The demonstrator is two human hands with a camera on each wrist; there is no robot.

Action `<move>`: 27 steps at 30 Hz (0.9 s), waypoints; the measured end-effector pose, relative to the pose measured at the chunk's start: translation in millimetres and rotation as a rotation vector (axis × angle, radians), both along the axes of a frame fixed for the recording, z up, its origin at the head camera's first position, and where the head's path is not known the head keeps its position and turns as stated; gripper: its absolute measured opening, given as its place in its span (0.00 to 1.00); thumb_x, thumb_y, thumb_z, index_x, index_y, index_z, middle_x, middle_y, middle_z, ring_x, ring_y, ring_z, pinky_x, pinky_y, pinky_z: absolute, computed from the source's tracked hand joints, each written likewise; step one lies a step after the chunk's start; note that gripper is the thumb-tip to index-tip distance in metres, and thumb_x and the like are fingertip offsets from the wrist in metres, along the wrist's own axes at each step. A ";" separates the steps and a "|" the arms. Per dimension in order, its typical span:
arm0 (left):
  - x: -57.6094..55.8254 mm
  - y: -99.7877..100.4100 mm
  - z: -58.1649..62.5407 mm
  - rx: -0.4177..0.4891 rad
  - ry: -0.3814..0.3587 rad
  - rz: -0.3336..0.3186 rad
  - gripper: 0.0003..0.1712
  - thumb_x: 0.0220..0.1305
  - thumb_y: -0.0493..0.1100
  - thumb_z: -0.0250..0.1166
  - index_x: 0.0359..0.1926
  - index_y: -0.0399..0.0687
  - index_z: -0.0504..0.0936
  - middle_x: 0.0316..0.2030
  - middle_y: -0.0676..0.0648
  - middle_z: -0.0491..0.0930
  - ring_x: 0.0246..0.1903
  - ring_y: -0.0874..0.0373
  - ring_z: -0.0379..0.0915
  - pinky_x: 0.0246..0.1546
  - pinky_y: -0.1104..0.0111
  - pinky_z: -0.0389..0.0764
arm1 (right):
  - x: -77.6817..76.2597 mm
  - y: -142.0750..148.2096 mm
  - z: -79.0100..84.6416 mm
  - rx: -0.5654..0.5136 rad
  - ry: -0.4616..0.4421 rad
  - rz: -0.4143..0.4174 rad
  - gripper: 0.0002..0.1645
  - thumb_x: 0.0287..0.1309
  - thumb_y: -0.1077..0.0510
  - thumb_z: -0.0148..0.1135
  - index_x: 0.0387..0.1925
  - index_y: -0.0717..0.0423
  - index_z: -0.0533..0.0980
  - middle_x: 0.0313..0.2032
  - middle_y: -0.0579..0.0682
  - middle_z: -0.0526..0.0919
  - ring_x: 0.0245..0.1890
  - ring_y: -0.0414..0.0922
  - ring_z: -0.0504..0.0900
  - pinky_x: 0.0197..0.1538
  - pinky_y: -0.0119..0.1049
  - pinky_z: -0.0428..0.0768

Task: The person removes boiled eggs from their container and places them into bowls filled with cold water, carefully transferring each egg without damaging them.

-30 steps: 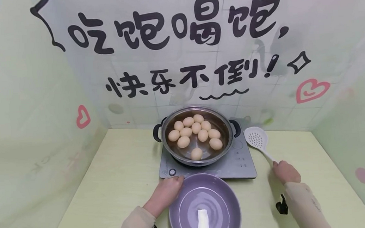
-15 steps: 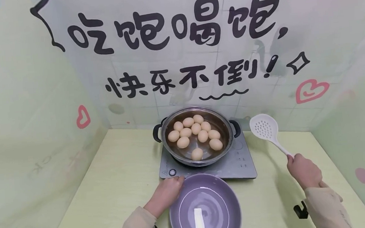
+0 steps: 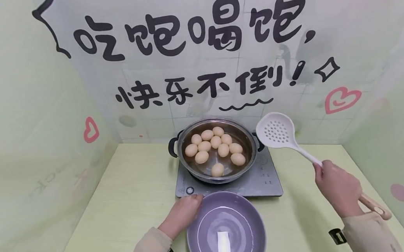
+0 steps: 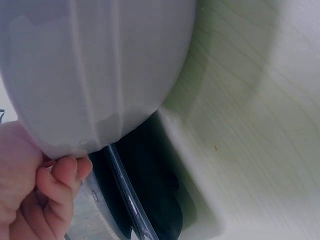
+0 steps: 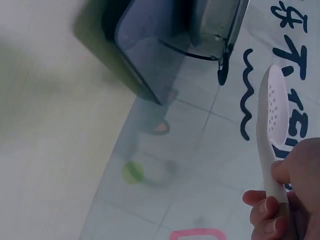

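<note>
My right hand point(image 3: 338, 185) grips a white slotted skimmer point(image 3: 276, 130) by its handle, whose wooden end sticks out behind the wrist. The skimmer's perforated head is raised, overlapping the pot's right handle in the head view. My left hand point(image 3: 184, 213) pinches the rim of a purple bowl point(image 3: 225, 202) at its upper left; in the left wrist view the fingertips point(image 4: 65, 170) curl at the rim. Behind the bowl stands a steel pot point(image 3: 205, 177) with two black handles. Several light brown eggs point(image 3: 217, 170) sit in the liquid inside it.
The pot rests on a grey induction cooker point(image 3: 259, 190). All of this stands on a pale wood-look table point(image 3: 123, 209). A back wall sheet point(image 3: 159, 125) with large black lettering and side sheets enclose the table closely.
The right hand has lifted the skimmer from low over the table right of the cooker, first rightward, then its head back left toward the pot. The left hand stays at the bowl's rim.
</note>
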State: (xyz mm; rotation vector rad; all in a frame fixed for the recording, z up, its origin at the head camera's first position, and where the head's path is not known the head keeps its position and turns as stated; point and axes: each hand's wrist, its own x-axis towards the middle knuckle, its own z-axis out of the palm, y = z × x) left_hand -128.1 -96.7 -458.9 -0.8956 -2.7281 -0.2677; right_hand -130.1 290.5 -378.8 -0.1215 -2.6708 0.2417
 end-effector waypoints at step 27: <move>-0.8 0.0 -2.3 0.010 0.016 0.023 0.07 0.53 0.39 0.64 0.26 0.42 0.73 0.20 0.47 0.76 0.17 0.54 0.73 0.15 0.68 0.72 | -38.4 -70.5 -13.3 0.289 0.524 0.254 0.15 0.49 0.57 0.60 0.21 0.64 0.68 0.15 0.57 0.68 0.11 0.53 0.66 0.11 0.42 0.60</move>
